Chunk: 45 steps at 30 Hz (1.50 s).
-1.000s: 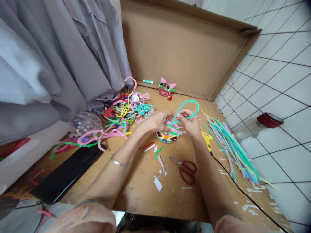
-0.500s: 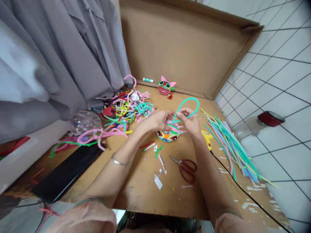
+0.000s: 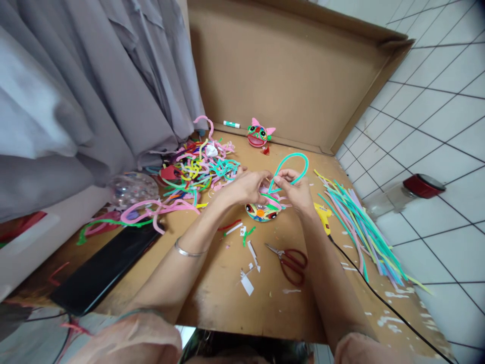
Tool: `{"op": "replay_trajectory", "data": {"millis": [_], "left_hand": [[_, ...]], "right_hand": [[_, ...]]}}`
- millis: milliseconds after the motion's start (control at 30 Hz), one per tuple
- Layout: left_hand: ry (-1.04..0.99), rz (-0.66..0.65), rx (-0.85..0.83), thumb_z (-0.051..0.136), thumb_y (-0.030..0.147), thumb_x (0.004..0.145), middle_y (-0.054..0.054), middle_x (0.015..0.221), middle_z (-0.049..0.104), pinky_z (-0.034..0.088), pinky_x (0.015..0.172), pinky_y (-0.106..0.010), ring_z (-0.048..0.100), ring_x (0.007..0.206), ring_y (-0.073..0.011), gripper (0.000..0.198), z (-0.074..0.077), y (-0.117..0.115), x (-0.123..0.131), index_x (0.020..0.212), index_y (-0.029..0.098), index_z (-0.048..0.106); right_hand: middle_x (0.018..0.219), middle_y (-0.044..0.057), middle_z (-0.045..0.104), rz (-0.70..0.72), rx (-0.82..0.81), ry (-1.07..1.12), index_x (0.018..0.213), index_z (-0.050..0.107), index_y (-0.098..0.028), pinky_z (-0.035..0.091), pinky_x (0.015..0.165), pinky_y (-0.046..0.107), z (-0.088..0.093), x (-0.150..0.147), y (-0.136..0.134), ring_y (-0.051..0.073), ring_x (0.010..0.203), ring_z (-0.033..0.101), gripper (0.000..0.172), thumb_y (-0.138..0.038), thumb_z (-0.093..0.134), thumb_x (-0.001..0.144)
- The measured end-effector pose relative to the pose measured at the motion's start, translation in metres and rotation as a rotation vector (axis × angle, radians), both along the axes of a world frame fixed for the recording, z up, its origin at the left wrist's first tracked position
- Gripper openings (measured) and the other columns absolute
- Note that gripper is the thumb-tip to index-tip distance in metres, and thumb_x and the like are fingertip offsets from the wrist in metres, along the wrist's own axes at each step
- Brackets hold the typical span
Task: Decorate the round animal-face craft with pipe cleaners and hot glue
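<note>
My right hand (image 3: 297, 188) is closed, pinching a teal pipe cleaner (image 3: 305, 161) bent into a tall loop. The lower end of the loop meets the top of a colourful animal-head craft (image 3: 261, 214) with dark eyes, an orange nose and pink and green strips. My left hand (image 3: 252, 186) is closed on the far left side of this head, its fingertips partly hidden behind the strips. The head rests on or just above the table between both hands. Red-handled scissors (image 3: 291, 264) and a yellow glue gun (image 3: 323, 217) lie nearby.
A tangled heap of pipe cleaners (image 3: 197, 169) lies left, beside a black flat object (image 3: 109, 268). Straight pipe cleaners (image 3: 364, 227) lie right, by the glue gun's cord. A second animal head (image 3: 257, 135) and a glue stick (image 3: 231, 124) sit near the cardboard wall (image 3: 273, 71).
The teal loop has shifted very slightly left and looks a little narrower. Both hands keep nearly the same position and grip.
</note>
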State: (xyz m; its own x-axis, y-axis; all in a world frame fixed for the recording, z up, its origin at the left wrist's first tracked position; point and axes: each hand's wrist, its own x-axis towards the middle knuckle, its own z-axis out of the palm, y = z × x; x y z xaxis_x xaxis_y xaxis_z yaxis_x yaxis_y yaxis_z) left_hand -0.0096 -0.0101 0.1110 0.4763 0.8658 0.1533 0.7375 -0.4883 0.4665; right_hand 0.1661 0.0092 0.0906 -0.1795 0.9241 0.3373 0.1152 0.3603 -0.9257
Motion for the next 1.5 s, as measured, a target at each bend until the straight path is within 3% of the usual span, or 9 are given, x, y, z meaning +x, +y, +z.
{"op": "replay_trajectory", "data": {"millis": [333,533,1067,1500], "left_hand": [[0.027,0.026,0.001,0.073,0.036,0.067,-0.006,0.097,0.072,0.034,0.101,-0.045,0.066,0.095,-0.0272,0.046,0.0029,-0.002,0.0014,0.109,0.019,0.062],[0.051,0.045,0.003,0.071,0.037,0.068,-0.005,0.092,0.072,0.038,0.097,-0.043,0.065,0.089,-0.0256,0.042,0.0037,-0.0004,0.001,0.104,0.018,0.063],[0.02,0.037,0.019,0.072,0.036,0.066,-0.004,0.091,0.072,0.039,0.094,-0.04,0.065,0.087,-0.0248,0.041,-0.0009,0.0025,0.0008,0.102,0.018,0.063],[-0.004,0.032,-0.026,0.071,0.037,0.068,-0.004,0.088,0.073,0.045,0.085,-0.034,0.065,0.084,-0.0225,0.038,0.0044,0.0002,0.0014,0.099,0.017,0.066]], "right_hand": [[0.062,-0.002,0.059,0.056,0.036,-0.041,0.067,0.059,-0.02,0.047,0.062,0.027,0.0047,-0.0032,-0.0042,0.012,0.06,0.055,0.028,-0.045,0.07,0.071],[0.064,-0.001,0.063,0.063,-0.011,-0.029,0.07,0.063,-0.019,0.046,0.06,0.025,0.0061,-0.0045,-0.0067,0.012,0.061,0.055,0.022,-0.037,0.074,0.063],[0.06,-0.001,0.063,0.04,-0.038,-0.154,0.065,0.068,-0.018,0.043,0.055,0.025,0.0046,0.0007,-0.0049,0.011,0.055,0.05,0.016,-0.034,0.069,0.063],[0.059,-0.002,0.062,0.059,-0.006,-0.159,0.064,0.068,-0.018,0.041,0.055,0.025,-0.0019,0.0029,0.0012,0.012,0.055,0.051,0.017,-0.035,0.069,0.064]]}}
